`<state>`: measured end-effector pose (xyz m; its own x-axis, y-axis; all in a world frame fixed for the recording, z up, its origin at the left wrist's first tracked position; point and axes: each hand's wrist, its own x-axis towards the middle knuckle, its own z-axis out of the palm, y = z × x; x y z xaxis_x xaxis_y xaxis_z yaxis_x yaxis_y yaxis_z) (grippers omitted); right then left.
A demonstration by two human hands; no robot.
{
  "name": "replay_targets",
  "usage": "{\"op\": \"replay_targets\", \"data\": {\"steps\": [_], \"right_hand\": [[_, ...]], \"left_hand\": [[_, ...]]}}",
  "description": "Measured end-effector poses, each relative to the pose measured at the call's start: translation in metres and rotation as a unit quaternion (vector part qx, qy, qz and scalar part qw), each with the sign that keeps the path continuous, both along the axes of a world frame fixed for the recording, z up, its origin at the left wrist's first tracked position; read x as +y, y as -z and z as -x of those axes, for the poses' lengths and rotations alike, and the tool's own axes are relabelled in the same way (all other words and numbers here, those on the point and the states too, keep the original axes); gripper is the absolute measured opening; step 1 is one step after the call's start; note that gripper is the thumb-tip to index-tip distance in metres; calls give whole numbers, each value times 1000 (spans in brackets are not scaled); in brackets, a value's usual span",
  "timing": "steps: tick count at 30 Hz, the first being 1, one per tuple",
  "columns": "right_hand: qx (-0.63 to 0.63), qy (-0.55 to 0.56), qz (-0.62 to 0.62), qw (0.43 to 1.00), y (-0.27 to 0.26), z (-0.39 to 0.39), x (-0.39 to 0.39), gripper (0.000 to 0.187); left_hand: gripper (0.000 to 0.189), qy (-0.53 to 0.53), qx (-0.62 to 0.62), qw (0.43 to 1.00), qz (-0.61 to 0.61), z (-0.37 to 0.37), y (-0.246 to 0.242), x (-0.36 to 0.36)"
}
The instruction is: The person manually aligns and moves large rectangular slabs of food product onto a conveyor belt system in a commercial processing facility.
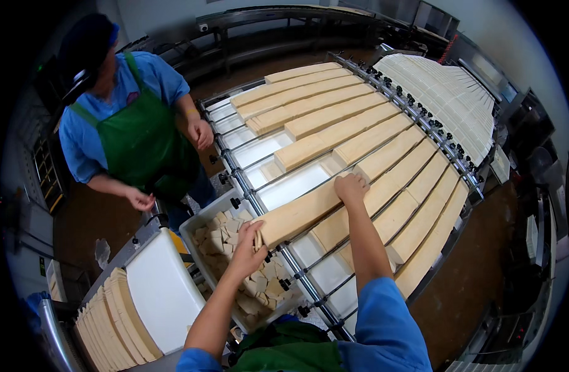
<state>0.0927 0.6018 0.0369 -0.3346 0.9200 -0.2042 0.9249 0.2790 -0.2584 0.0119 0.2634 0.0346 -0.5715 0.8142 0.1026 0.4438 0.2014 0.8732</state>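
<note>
A long pale stack of sliced sheets (303,213), perhaps wafer or dough, lies in a lane of the white conveyor table. At its near end, my left hand (248,246) is closed round the end, with a few loose slices between fingers and thumb. My right hand (352,187) grips the far end, where the stack meets another stack (390,156) in the same lane. Similar stacks fill the lanes on both sides, parted by thin metal rods. Below my left hand, a white plastic bin (209,273) holds many broken pale pieces (261,279).
A co-worker in a green apron (140,135) stands at the left, hands near the table's edge. A metal rail with black knobs (252,186) crosses the table's near end. At lower left, a second white conveyor (161,288) carries a row of upright sheets (115,321).
</note>
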Motion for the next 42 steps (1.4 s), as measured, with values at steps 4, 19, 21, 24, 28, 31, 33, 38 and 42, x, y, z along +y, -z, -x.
{"op": "replay_targets", "data": {"steps": [4, 19, 21, 24, 28, 31, 33, 38, 42], "right_hand": [[46, 0, -75, 996, 10, 5, -20, 67], [-35, -51, -225, 972, 51, 9, 2, 78], [-76, -51, -249, 964, 64, 0, 25, 72], [-72, -65, -160, 982, 59, 11, 8, 69], [-6, -109, -221, 969, 76, 6, -16, 67], [108, -196, -219, 950, 79, 8, -69, 65], [219, -300, -237, 898, 75, 8, -112, 60], [347, -434, -133, 821, 34, 8, -258, 51], [355, -549, -81, 752, 10, 3, -361, 44]], "left_hand": [[56, 17, 16, 999, -35, -2, 30, 32], [43, -363, 134, 920, -60, -42, 32, -52], [36, -358, 139, 923, -13, -47, 29, -74], [31, -381, 4, 921, -80, -61, 42, -127], [20, -420, -56, 894, -144, -81, 44, -182], [13, -472, -46, 871, -130, -96, 41, -226], [12, -511, -9, 850, -129, -102, 41, -259], [17, -652, 151, 735, -110, -102, 51, -360], [27, -790, 82, 606, -47, -101, 86, -458]]}}
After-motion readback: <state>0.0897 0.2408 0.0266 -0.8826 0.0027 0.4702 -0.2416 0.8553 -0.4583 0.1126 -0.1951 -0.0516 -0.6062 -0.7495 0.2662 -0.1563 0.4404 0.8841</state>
